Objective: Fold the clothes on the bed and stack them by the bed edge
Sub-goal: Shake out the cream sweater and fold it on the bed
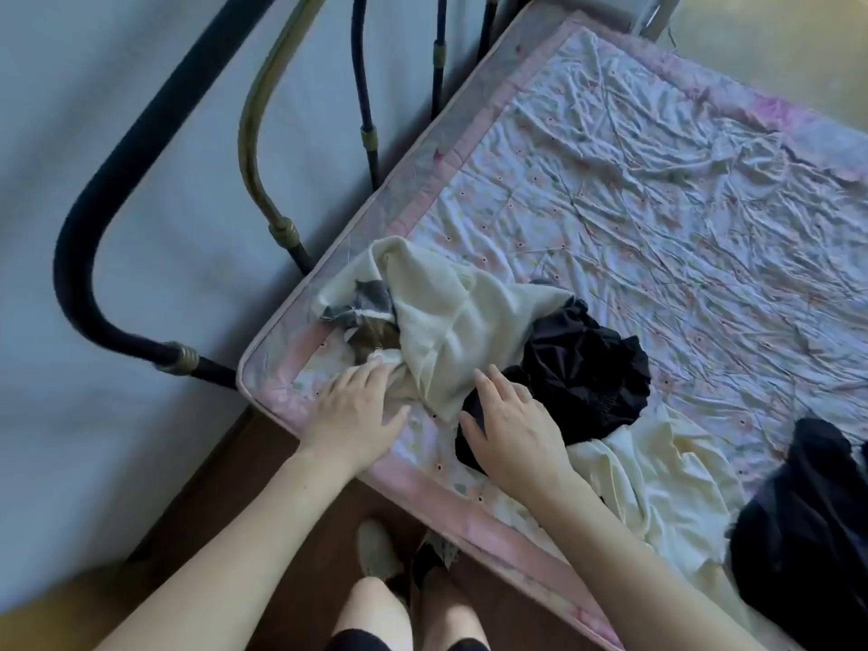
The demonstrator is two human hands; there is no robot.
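Bed (657, 190), near corner: crumpled cream garment (451, 321) heaped over a grey scrap (371, 298); black garment (582, 368) bunched against its right side. Pale yellow cloth (648, 472) spread flat at the near edge; second dark garment (808, 519) at far right. Left hand (352, 415): fingers straight, tips touching the cream garment's lower fold. Right hand (512, 429): fingers spread, flat on the black garment. Neither pinches. No containers seen.
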